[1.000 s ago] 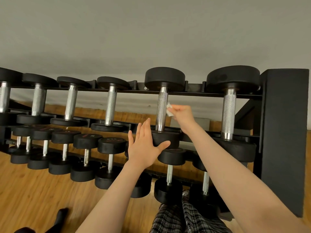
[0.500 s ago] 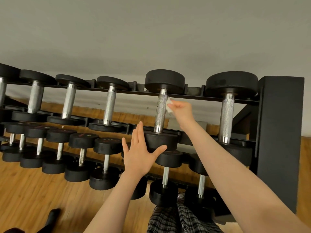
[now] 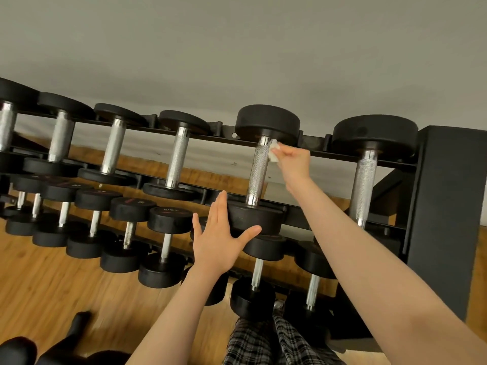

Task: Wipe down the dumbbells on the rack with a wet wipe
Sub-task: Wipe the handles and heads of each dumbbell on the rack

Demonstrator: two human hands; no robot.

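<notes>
A black dumbbell with a knurled steel handle (image 3: 258, 172) lies on the top shelf of the rack (image 3: 448, 206), second from the right. My right hand (image 3: 292, 160) pinches a small white wet wipe (image 3: 274, 151) against the upper end of that handle, just under the far weight head (image 3: 267, 125). My left hand (image 3: 220, 238) rests with straight fingers against the near weight head (image 3: 254, 218), thumb spread under it.
Several more black dumbbells fill the top shelf to the left and one (image 3: 365, 177) sits to the right. Smaller dumbbells (image 3: 168, 219) line the lower shelves. The rack's black side panel stands at the right. Wooden floor (image 3: 52, 280) lies below; plaid trouser legs (image 3: 263, 341) show at the bottom.
My right hand has slid the wipe up the handle toward the far weight head. My left hand has stayed on the near head. The view has shifted slightly.
</notes>
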